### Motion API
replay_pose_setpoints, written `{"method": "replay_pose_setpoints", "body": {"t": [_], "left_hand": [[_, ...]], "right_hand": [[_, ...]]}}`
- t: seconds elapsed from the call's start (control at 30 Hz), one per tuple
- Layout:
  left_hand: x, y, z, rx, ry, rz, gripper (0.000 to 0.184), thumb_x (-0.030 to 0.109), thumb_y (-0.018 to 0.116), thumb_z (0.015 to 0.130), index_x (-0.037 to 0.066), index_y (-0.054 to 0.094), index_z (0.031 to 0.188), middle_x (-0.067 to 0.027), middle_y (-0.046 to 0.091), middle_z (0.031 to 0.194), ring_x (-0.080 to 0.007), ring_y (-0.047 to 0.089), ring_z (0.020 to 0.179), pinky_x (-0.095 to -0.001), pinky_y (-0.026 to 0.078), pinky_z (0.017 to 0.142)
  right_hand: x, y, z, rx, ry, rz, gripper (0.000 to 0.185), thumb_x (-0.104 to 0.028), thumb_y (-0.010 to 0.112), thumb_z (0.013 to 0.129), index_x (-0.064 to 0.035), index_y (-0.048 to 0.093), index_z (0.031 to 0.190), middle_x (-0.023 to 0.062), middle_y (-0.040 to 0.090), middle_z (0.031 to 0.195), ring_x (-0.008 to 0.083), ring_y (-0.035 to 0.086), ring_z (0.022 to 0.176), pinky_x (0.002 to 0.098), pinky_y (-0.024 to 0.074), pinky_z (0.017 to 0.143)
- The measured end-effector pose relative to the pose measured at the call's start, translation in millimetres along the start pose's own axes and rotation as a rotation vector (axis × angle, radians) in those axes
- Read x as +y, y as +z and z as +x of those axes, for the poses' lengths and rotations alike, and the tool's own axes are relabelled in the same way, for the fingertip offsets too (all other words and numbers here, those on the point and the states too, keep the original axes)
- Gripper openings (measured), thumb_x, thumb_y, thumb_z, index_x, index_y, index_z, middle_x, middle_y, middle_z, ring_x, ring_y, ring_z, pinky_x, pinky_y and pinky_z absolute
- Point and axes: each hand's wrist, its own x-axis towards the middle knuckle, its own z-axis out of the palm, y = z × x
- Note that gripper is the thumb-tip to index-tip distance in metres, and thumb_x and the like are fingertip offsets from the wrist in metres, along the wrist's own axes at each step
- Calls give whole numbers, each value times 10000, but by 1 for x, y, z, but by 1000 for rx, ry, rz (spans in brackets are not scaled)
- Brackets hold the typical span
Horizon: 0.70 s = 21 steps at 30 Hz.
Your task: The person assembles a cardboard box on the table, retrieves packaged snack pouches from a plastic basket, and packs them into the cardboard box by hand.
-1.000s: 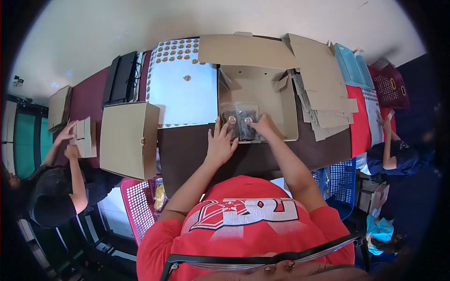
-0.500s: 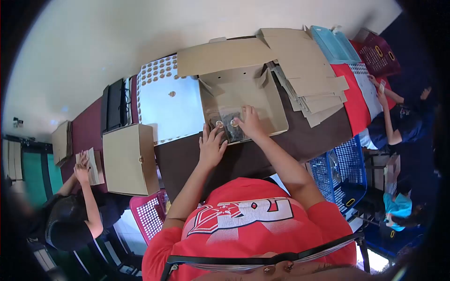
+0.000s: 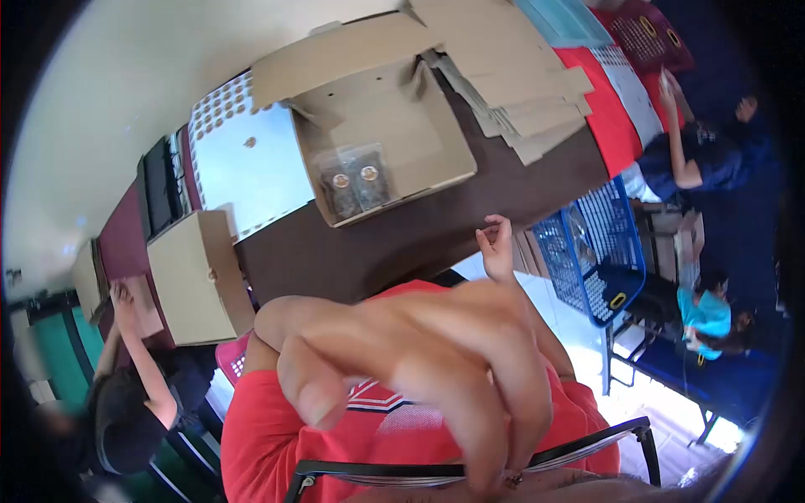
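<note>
My left hand [image 3: 411, 352] is large and close to the camera, in front of the red shirt, with its thumb apart from the bent fingers and nothing seen in it. Beyond the table's front edge, my right hand [image 3: 496, 246] is raised with its fingers apart and holds nothing. An open cardboard box [image 3: 419, 138] lies on the dark brown table cloth [image 3: 335, 260]. Two clear bags with dark contents, the left bag [image 3: 341, 194] and the right bag [image 3: 370, 189], lie side by side in its near left corner, each with a round sticker.
Left of the box are a sticker sheet [image 3: 251, 172] and a closed carton [image 3: 191, 281]. Flat cardboard pieces [image 3: 520, 84] are stacked at its right. A blue basket [image 3: 591, 251] stands beyond the table edge. Co-workers sit at left [image 3: 138, 394] and right [image 3: 696, 159].
Both hands have left the bags and the box. My left hand has come up close to the camera, and my right hand has drawn back past the table edge. The view has turned and shifted.
</note>
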Motion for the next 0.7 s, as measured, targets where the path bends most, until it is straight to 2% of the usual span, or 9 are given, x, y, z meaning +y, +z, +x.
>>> {"method": "replay_pose_setpoints", "body": {"t": [0.1,0.13,0.17,0.2,0.23,0.37,0.4,0.5,0.7], "left_hand": [[-38,19,19,20,234,-69,476,409,401,990,38,655,835,-107,678,801,-162,570,726,-289,407,650],[-66,20,30,-9,505,-60,557,186,514,961,235,291,1469,-51,654,835,-188,631,728,-250,492,521],[-80,19,30,-21,492,-81,557,186,514,961,235,291,1469,-51,654,835,-188,631,728,-250,492,521],[-89,16,34,-117,397,-250,373,393,400,960,153,479,1234,-71,658,925,-180,619,816,-259,460,657],[-97,14,37,-211,296,-415,652,600,286,959,72,667,1000,-90,663,1015,-172,607,904,-269,429,792],[-109,16,65,93,-68,-318,520,390,251,1023,151,643,779,-23,690,896,-150,521,825,-245,273,842],[-139,11,70,72,-1,-241,430,387,308,946,110,633,895,-63,659,825,-164,520,694,-315,341,672],[-184,-12,84,-281,80,-32,380,308,332,916,119,608,737,-63,653,827,-184,522,699,-318,332,662],[-319,41,164,18,23,127,370,260,384,890,113,524,580,-35,642,794,-236,523,682,-361,334,618]], "right_hand": [[-4,-25,-11,86,-127,-127,362,-25,625,841,-52,446,1154,49,510,931,127,529,801,276,463,700],[1,-37,-12,62,-62,-127,362,-28,618,843,-44,439,1157,75,495,1042,142,537,832,293,469,738],[4,-47,-14,87,-53,-122,362,-28,618,843,-44,439,1157,75,495,1042,142,537,832,293,469,738],[4,-54,-13,122,-50,-128,355,-31,615,845,-39,438,1153,84,482,1082,147,536,850,300,469,751],[7,-62,-12,154,-46,-133,348,-35,613,848,-34,438,1148,93,469,1122,152,535,869,307,469,764],[30,-101,-9,207,-46,-117,356,-38,633,831,-7,448,1133,123,467,1131,190,534,874,301,493,716],[42,-114,-8,203,-53,-135,355,-34,640,824,-16,452,1124,122,468,1130,197,532,875,308,489,713],[70,-165,-4,202,-36,-105,356,-34,645,819,-28,460,1123,124,469,1131,202,529,865,315,483,710],[169,-308,25,387,-43,-146,272,1,632,807,-17,506,1048,134,507,1007,205,548,771,312,468,683]]}}
